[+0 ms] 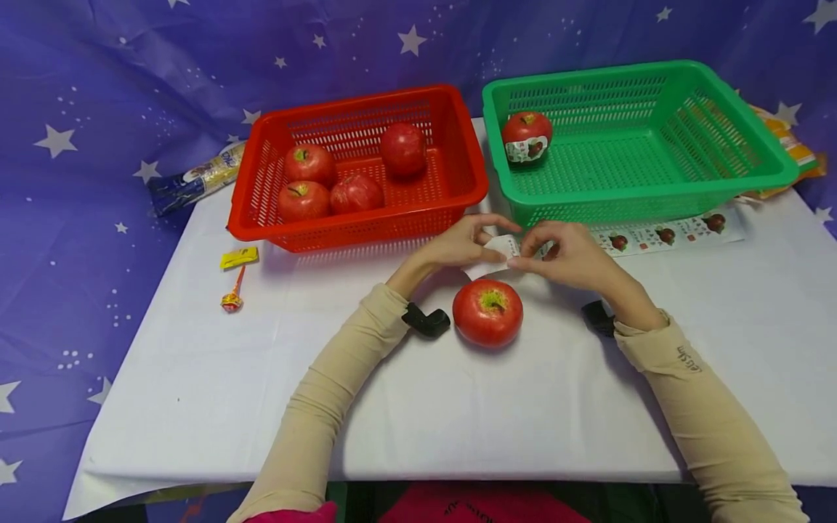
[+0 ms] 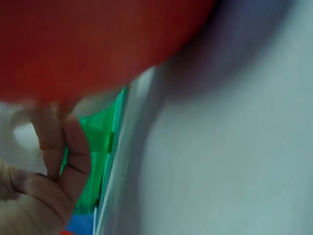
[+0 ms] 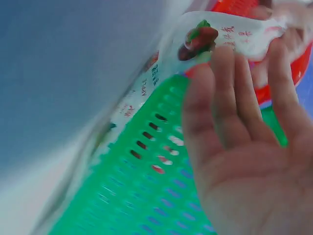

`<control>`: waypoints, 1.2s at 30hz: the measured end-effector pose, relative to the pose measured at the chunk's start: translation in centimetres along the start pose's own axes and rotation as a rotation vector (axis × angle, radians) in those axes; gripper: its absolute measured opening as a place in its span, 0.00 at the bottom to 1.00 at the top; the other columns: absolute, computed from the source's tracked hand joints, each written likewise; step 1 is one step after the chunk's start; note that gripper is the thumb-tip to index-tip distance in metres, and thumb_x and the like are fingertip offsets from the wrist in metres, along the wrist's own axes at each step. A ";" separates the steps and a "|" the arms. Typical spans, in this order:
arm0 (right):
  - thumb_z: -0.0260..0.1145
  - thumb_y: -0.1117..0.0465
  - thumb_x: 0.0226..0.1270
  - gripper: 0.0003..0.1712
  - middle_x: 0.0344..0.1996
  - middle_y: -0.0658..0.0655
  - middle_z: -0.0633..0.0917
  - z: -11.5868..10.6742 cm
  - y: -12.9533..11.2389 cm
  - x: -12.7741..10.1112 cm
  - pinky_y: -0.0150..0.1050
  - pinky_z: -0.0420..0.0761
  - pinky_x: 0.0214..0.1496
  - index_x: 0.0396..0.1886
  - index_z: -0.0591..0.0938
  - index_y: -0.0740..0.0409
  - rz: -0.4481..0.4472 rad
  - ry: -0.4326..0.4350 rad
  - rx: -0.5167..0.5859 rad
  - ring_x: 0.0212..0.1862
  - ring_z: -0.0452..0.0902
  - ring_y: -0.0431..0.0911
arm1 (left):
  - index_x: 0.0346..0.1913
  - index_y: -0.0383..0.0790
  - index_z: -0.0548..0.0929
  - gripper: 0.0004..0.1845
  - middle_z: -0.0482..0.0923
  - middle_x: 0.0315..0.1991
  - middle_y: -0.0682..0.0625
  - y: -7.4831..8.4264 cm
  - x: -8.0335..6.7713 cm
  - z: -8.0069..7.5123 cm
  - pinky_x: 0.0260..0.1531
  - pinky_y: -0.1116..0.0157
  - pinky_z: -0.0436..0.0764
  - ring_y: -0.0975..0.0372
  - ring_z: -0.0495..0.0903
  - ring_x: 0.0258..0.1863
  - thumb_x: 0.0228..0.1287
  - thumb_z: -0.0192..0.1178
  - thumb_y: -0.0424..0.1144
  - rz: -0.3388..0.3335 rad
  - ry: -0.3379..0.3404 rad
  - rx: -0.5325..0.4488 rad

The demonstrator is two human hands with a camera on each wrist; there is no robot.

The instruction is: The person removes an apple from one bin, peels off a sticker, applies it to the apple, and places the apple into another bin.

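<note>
Between my two hands is a white apple sticker (image 1: 497,250) with printed text; the right wrist view shows the apple picture on the sticker (image 3: 203,38). My left hand (image 1: 461,243) pinches its left side between thumb and fingers. At the other edge, my right hand (image 1: 575,256) pinches it with thumb and forefinger. A red apple (image 1: 487,316) sits on the table just below the hands, and it blurs large across the left wrist view. A strip of apple stickers (image 1: 663,237) lies to the right, partly under the green basket (image 1: 628,207). Whether the held sticker joins this strip is hidden.
The red basket (image 1: 366,229) at back left holds several apples. Inside the green basket is one apple (image 1: 526,134) wearing a sticker band. A lollipop (image 1: 232,298), a yellow packet (image 1: 239,258) and a noodle-like bag (image 1: 199,178) lie left; another bag (image 1: 785,145) is far right.
</note>
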State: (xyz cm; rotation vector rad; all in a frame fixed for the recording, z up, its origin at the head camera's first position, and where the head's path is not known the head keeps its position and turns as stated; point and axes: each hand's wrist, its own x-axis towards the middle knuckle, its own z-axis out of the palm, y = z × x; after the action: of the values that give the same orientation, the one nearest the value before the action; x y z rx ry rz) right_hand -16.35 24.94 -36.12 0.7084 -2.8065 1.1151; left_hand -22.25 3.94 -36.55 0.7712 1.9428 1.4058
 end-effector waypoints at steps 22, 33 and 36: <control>0.29 0.81 0.51 0.34 0.36 0.60 0.88 -0.6 0.6 -0.5 0.38 0.82 0.47 0.18 0.83 0.60 -0.192 -0.097 1.307 0.42 0.85 0.50 | 0.63 0.40 0.74 0.29 0.78 0.55 0.43 -0.1 -0.8 -1.0 0.37 0.69 0.74 0.58 0.76 0.40 0.54 0.55 0.28 -0.270 0.208 0.458; 0.62 0.79 0.56 0.10 0.29 0.56 0.83 0.2 0.6 -0.5 0.32 0.77 0.34 0.28 0.86 0.65 -0.188 -0.026 1.245 0.35 0.75 0.46 | 0.74 0.46 0.58 0.44 0.57 0.74 0.49 4.9 -5.8 -1.7 0.73 0.58 0.54 0.56 0.54 0.75 0.60 0.61 0.59 -0.166 -0.149 0.776; 0.65 0.79 0.54 0.08 0.29 0.56 0.83 0.3 0.5 -0.5 0.32 0.78 0.35 0.27 0.85 0.66 -0.196 0.026 1.235 0.36 0.76 0.46 | 0.75 0.49 0.57 0.53 0.56 0.75 0.49 6.2 -6.9 -0.2 0.74 0.59 0.52 0.57 0.50 0.75 0.48 0.71 0.59 -0.096 -0.233 0.818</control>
State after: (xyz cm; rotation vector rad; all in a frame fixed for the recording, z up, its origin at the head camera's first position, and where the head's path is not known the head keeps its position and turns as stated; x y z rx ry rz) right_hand -16.08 25.24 -36.72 0.9060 -1.6614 2.6859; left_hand -17.33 0.28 -29.61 1.1114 2.3103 0.3906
